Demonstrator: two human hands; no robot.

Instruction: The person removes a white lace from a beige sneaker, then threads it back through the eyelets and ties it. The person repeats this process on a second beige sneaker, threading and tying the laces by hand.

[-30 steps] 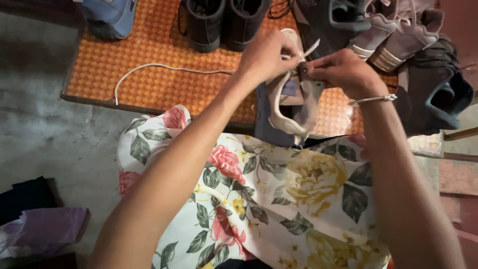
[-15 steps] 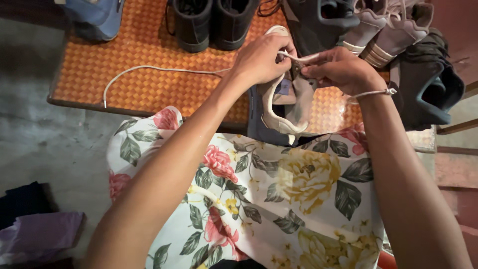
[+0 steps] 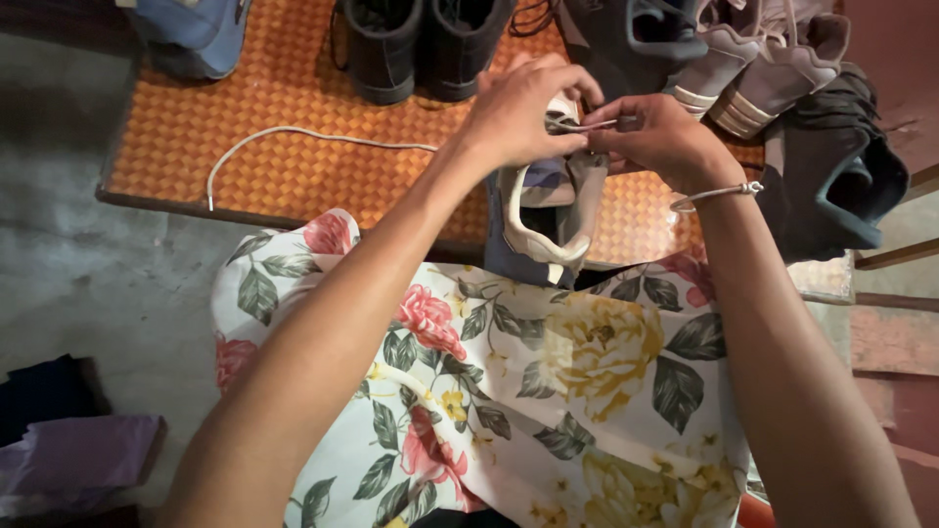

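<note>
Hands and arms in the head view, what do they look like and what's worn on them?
Both arms are bare, with no sleeves reaching the forearms and no gloves. The right hand has a thin silver bangle around its wrist. The left hand and its wrist carry nothing visible: no ring, watch or band. No markings show on either arm.
</note>
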